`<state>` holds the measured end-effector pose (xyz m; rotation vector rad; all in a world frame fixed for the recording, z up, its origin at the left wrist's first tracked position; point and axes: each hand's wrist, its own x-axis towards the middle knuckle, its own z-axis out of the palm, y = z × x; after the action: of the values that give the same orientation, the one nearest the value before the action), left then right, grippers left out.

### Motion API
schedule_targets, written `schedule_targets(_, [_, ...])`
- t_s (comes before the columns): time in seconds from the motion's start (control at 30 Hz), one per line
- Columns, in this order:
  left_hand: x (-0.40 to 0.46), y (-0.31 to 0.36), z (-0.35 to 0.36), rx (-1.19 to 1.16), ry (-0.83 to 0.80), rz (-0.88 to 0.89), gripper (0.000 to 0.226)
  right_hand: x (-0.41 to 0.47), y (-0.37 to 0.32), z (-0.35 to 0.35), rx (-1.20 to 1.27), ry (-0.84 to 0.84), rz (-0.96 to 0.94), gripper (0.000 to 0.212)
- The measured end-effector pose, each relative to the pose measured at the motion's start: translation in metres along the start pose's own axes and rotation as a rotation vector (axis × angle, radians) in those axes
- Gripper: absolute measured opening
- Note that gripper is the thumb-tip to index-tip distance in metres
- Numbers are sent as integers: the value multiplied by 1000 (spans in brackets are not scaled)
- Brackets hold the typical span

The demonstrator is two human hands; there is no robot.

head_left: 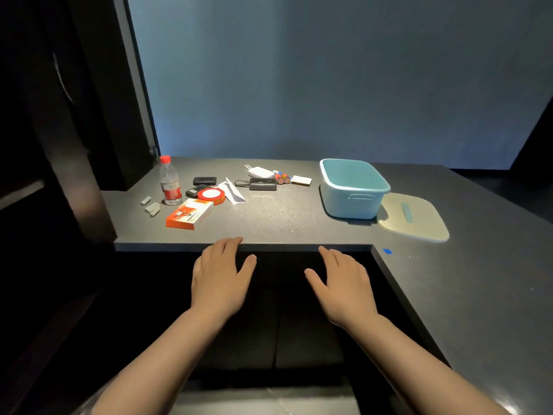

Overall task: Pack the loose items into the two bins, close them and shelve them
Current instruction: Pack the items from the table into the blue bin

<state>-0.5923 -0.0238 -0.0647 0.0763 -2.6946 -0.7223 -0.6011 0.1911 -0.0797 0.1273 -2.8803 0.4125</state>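
An open light-blue bin (pixel 353 202) stands on the grey counter (pixel 284 223) at the right, its pale lid (pixel 414 218) flat beside it. Loose items lie to the left: a water bottle (pixel 170 182) with a red cap, an orange box (pixel 189 214), a red tape roll (pixel 212 195), small grey batteries (pixel 152 206), two black devices (pixel 204 181), folded paper (pixel 233 191), a black power bank (pixel 262 184), a white charger (pixel 261 172), coloured batteries (pixel 282 177) and a white card (pixel 300 180). My left hand (pixel 221 277) and my right hand (pixel 341 283) hover flat, holding nothing, at the counter's front edge.
A dark cabinet (pixel 74 130) rises at the left of the counter. The counter wraps round to the right, with a small blue tape mark (pixel 387 251) near its inner corner. Only one bin is in view. A pale wall stands behind.
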Motion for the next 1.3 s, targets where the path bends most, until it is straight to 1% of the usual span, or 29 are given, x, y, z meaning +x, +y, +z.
schedule_targets(0.2, [117,-28,23,-4,-37,17,48,100,-18,32,7,-10,19,63])
schedule_targets(0.37, [177,-35,51,-9,-54,38,48,167,-20,46,12,21,9,60])
schedule_targets(0.43, [202,-39,64,-15,-61,36,48,195,-17,56,34,3,8,60])
schedule_targets(0.67, [291,-48,122,11,-21,15,46,297,10,100,60,-51,-13,61])
schedule_targets(0.83, [373,-36,160,33,19,-31,46,391,30,113,66,-84,-61,60])
schedule_targets(0.97, [435,-27,187,12,51,-61,47,461,37,123,59,-76,-108,60])
schedule_targets(1.17, [500,-35,226,39,-12,-85,52,529,33,148,75,-115,-52,53])
schedule_targets(1.3, [527,-44,260,60,-112,-122,57,563,29,172,114,-149,54,58])
